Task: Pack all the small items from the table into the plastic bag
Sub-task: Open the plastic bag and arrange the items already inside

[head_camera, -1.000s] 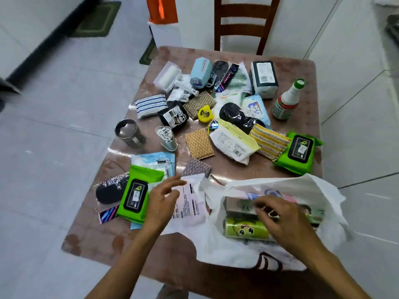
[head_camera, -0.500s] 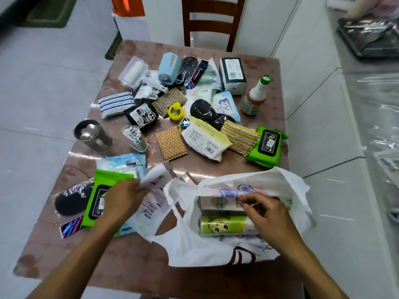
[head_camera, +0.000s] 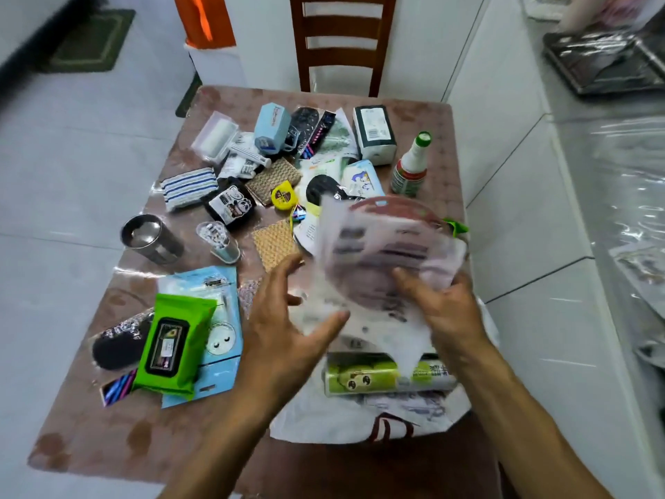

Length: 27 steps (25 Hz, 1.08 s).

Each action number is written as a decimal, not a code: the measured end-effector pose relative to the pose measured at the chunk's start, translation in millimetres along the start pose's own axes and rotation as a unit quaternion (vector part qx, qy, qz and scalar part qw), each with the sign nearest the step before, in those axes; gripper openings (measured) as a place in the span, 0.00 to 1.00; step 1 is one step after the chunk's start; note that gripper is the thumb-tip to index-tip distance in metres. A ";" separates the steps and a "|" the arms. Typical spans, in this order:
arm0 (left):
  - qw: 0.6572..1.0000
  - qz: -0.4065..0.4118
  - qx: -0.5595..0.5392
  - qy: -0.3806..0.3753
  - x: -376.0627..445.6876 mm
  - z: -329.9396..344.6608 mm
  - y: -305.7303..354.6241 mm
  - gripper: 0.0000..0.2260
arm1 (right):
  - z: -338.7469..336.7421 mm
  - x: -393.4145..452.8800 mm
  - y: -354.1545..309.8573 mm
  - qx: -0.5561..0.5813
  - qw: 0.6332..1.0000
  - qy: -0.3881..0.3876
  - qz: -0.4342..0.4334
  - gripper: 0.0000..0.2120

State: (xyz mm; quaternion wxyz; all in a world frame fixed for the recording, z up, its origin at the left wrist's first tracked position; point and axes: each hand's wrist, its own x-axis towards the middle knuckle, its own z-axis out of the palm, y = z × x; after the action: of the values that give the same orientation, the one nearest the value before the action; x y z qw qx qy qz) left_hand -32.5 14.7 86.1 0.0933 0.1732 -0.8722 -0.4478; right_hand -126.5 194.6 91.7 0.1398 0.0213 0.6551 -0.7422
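The white plastic bag (head_camera: 360, 423) lies at the table's near edge, with a green roll pack (head_camera: 378, 376) showing inside it. My right hand (head_camera: 446, 311) grips the bag's upper layer (head_camera: 381, 253) and holds it raised; that layer is blurred by motion. At the bag's left edge is my left hand (head_camera: 288, 318), its fingers spread and nothing in its grasp. Loose items lie left of it: a green wipes pack (head_camera: 172, 347) on a light blue packet (head_camera: 219, 293) and a woven pad (head_camera: 275, 243).
Farther back are a steel cup (head_camera: 151, 239), a swab tub (head_camera: 219, 241), a striped cloth (head_camera: 189, 187), a yellow tape measure (head_camera: 284, 196), a blue case (head_camera: 271, 127), a white box (head_camera: 374, 135) and a green-capped bottle (head_camera: 410, 167). A wooden chair (head_camera: 342, 41) stands behind the table.
My left hand left the white printed packet and came across to the bag's edge. My right hand came out of the bag and lifted its upper layer.
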 end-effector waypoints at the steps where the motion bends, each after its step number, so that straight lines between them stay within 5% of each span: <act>1: 0.993 0.000 0.117 0.010 -11.0 13.4 -17.7 0.36 | -19.1 6.0 -4.7 -0.020 1.000 0.014 -0.010 0.09; 3: 0.972 -0.025 0.232 -0.024 -33.7 32.1 -52.8 0.40 | -58.1 17.3 -19.8 -0.105 0.994 -0.007 -0.016 0.14; 5: 0.976 -0.059 0.199 -0.066 -42.6 39.7 -83.7 0.30 | -74.1 29.8 -25.8 -0.234 0.966 -0.111 0.012 0.19; 6: 0.978 -0.064 0.181 -0.076 -42.4 40.0 -94.3 0.25 | -70.4 35.5 -22.3 -0.330 0.925 -0.187 0.030 0.16; 9: 0.979 0.022 0.179 -0.095 -35.8 37.8 -104.9 0.19 | -47.2 43.2 18.2 -0.575 0.719 -0.380 0.091 0.11; 11: 0.979 0.055 0.177 -0.085 -34.8 35.5 -99.9 0.17 | -36.2 43.7 47.1 -0.661 0.632 -0.392 0.104 0.18; 12: 0.981 0.048 0.175 -0.064 -35.1 31.6 -96.3 0.14 | -33.0 43.0 55.9 -0.702 0.617 -0.348 0.071 0.19; 15: 0.989 0.002 0.145 0.012 -36.1 25.1 -94.0 0.09 | -39.5 38.1 71.8 -0.753 0.621 -0.212 -0.037 0.21; 18: 0.994 0.030 0.104 0.009 -40.7 24.5 -92.6 0.09 | -49.5 30.3 93.3 -0.769 0.597 -0.229 0.000 0.27; 21: 0.996 -0.041 0.062 0.042 -46.2 20.3 -81.6 0.23 | -54.1 22.9 102.6 -0.750 0.621 -0.219 0.067 0.38; 23: 0.979 -0.149 0.125 0.065 -41.6 14.0 -87.6 0.36 | -47.6 10.2 92.3 -0.738 0.626 -0.252 -0.004 0.37; 25: 0.979 -0.104 0.174 0.008 -33.3 12.1 -96.8 0.34 | -46.9 0.3 73.7 -0.708 0.665 -0.174 -0.163 0.29; 27: 0.984 -0.007 0.129 -0.121 -18.8 21.1 -90.8 0.18 | -59.9 4.7 47.5 -0.737 0.639 -0.039 -0.216 0.29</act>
State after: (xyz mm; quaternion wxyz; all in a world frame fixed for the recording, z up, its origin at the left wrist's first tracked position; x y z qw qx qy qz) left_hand -2.0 -11.1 -0.2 -0.0393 0.1340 -0.9264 -0.3496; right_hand -128.9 247.5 36.4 -0.0297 -0.2601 0.9649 -0.0223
